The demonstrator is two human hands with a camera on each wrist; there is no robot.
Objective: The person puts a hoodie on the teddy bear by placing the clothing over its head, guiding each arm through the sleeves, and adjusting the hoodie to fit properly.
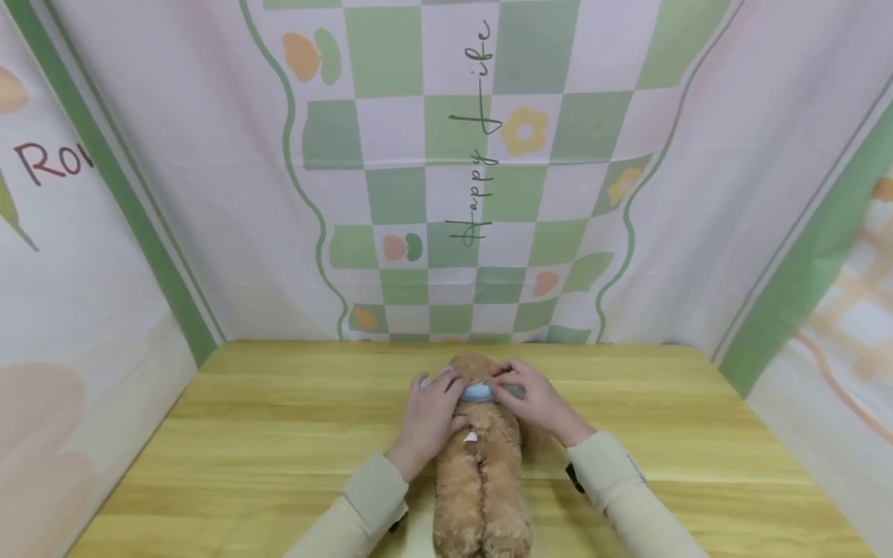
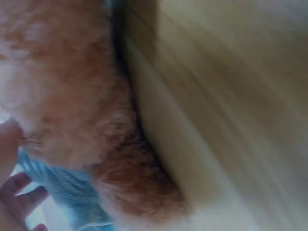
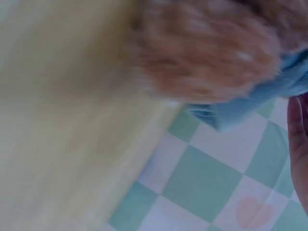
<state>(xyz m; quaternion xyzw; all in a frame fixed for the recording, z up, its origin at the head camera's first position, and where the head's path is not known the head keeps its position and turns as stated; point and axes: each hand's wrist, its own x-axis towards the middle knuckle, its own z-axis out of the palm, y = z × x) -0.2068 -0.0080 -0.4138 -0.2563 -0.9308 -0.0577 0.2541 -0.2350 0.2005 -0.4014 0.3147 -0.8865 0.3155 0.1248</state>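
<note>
At ten o'clock, the left hand's fingers lie over the blue cloth; whether they grip, I can't tell. The plush toy lies lengthwise on the table, cloth-wrapped end toward twelve, probably for two-handed reach. At one, the right hand pinches the cloth, seemingly controlling its end.

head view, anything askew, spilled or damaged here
Only the lettering on the backdrop: it runs sideways, reading upward instead of across. The toy lies fairly straight on the table, and no spill or damage shows.
</note>
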